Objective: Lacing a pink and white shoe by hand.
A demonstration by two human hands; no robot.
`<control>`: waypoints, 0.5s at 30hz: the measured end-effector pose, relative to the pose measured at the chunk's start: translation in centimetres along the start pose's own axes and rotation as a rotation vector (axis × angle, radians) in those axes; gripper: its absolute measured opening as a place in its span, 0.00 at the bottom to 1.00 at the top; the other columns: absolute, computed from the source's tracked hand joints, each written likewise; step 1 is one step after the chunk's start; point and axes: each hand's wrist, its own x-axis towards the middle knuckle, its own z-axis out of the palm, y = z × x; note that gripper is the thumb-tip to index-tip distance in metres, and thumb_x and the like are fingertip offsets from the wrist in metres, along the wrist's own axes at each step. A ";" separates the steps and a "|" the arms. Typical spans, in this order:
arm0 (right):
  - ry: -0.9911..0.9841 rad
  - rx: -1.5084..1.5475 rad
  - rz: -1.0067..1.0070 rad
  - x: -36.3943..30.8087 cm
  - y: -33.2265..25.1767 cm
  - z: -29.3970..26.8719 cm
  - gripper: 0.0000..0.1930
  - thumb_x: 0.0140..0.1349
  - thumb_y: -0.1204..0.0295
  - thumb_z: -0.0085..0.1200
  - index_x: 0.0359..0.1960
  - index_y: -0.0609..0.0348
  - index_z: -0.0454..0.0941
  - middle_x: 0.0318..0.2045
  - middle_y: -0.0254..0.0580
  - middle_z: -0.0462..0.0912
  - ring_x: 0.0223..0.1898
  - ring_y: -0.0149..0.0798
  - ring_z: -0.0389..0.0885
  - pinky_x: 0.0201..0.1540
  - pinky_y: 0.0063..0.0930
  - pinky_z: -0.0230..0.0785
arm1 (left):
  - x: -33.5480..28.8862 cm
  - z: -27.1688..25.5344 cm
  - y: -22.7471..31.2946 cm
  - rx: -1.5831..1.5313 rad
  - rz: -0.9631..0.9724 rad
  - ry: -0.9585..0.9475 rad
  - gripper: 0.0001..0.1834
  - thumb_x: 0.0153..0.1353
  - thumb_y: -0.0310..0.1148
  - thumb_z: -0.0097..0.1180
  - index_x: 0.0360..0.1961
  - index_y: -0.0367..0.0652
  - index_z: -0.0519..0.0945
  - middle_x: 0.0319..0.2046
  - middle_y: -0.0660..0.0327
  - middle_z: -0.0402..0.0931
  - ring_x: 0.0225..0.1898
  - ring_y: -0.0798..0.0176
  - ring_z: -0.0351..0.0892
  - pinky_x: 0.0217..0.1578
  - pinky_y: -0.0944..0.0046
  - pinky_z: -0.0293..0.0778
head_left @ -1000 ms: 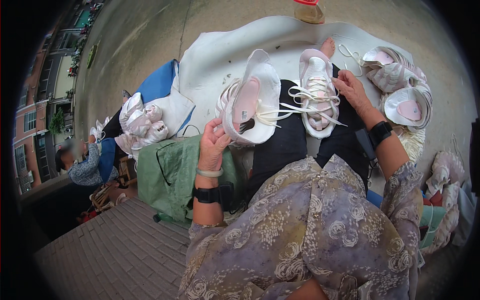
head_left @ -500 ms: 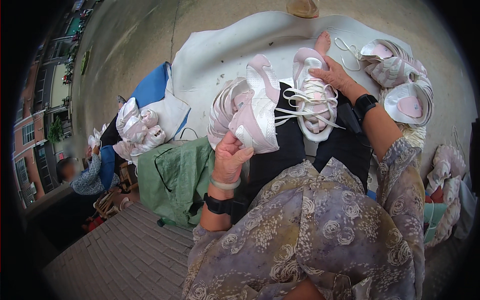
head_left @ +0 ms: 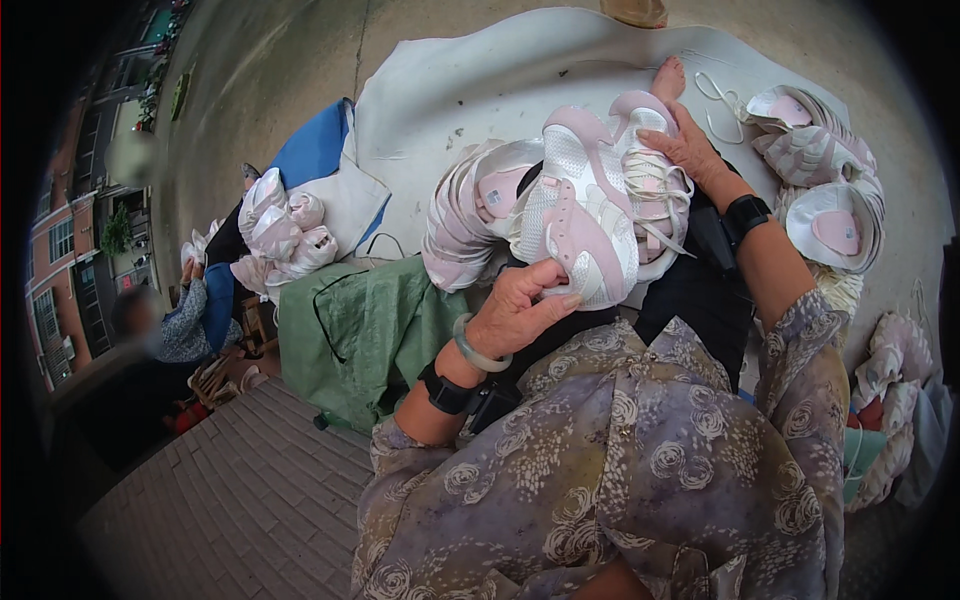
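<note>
While the left hand (head_left: 520,308) pinches a pink-white shoe upper (head_left: 588,235), right hand (head_left: 690,155) gripping a laced upper (head_left: 658,188) partly behind

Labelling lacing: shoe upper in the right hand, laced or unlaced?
Laced: cream laces cross the front of the shoe upper in the right hand; cannot tell if tied.

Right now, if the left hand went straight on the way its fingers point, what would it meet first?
Past the pink-and-white shoe upper that the left hand holds by its near edge, probably the laced shoe just to the right, though depth between the two is unclear.
</note>
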 end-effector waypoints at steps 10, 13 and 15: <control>-0.464 0.439 0.476 -12.2 -12.4 3.5 0.22 0.53 0.56 0.55 0.39 0.63 0.73 0.29 0.37 0.77 0.28 0.29 0.76 0.30 0.20 0.69 | -0.9 -0.3 -0.8 0.332 0.279 0.123 0.10 0.50 0.28 0.57 0.34 0.36 0.76 0.25 0.58 0.77 0.25 0.66 0.76 0.28 0.69 0.69; -0.432 0.755 0.421 -13.4 -12.3 5.9 0.20 0.54 0.63 0.55 0.45 0.64 0.70 0.37 0.39 0.77 0.36 0.32 0.77 0.40 0.25 0.71 | -1.0 -0.8 -0.7 0.409 0.351 0.120 0.07 0.49 0.28 0.57 0.30 0.36 0.77 0.23 0.58 0.77 0.24 0.65 0.76 0.27 0.70 0.69; -0.433 0.872 0.383 -13.5 -13.6 5.9 0.20 0.55 0.71 0.54 0.48 0.64 0.67 0.42 0.40 0.76 0.41 0.33 0.76 0.46 0.30 0.69 | -1.5 -2.4 -1.2 0.370 0.375 0.160 0.05 0.50 0.27 0.56 0.26 0.35 0.77 0.21 0.59 0.77 0.23 0.69 0.76 0.26 0.71 0.69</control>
